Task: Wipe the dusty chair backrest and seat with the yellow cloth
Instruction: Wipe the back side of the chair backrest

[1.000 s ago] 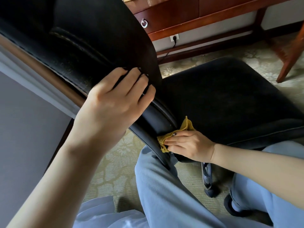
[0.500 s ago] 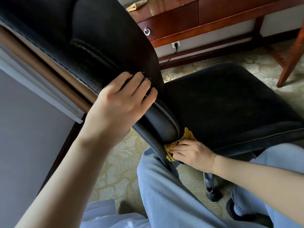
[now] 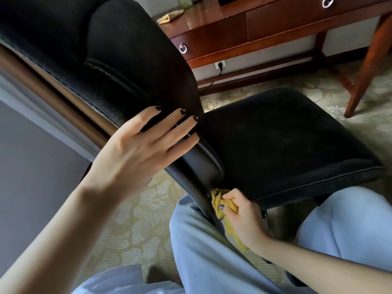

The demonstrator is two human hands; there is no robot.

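Patterned carpet point(image 3: 131, 219) covers the floor; a wooden desk point(image 3: 212, 32) stands at 12 to 1 o'clock. The black chair's backrest point(image 3: 127, 60) fills 10 to 11 o'clock, and its seat point(image 3: 286, 141) lies toward 3 o'clock. Left hand point(image 3: 144, 149), near centre, rests flat on the backrest's lower part, fingers straight and spread. Right hand point(image 3: 244, 217), at 5 o'clock, grips the bunched yellow cloth point(image 3: 218, 201) against the backrest's bottom edge, just beside the seat's rear corner.
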